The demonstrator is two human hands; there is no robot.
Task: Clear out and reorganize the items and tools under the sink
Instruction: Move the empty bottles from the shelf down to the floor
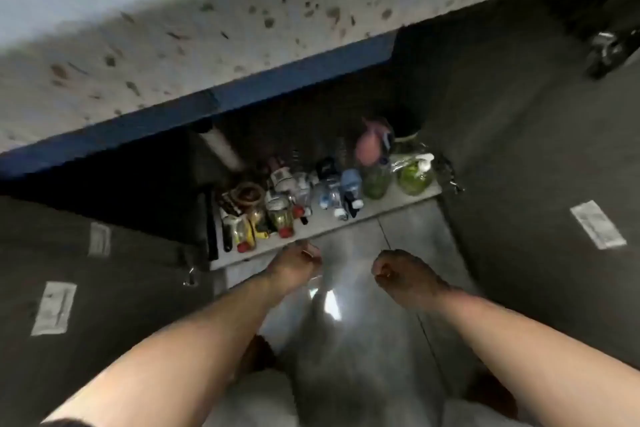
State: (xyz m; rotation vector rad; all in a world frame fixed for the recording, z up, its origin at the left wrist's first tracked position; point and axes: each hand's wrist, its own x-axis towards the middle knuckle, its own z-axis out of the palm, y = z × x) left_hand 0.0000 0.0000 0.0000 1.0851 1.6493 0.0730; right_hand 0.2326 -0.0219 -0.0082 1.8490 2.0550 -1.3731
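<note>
The open cabinet under the speckled counter (207,28) has a pale shelf floor (381,206) crowded with several items. Two green bottles (414,177) stand at the right, with a pink object (369,146) behind them. A blue-topped bottle (351,184) is in the middle. Jars with red lids (280,218) and a brown round thing (247,192) sit at the left. My left hand (298,263) hovers at the shelf's front edge, fingers curled, nothing visible in it. My right hand (405,274) is a loose fist over the floor, apart from the shelf. The picture is blurred.
Dark grey cabinet doors stand open on the left (86,270) and right (536,149), each with a white sticker. A white pipe (223,149) slants down at the back left of the cabinet. Glossy grey floor tiles (346,340) lie below my arms.
</note>
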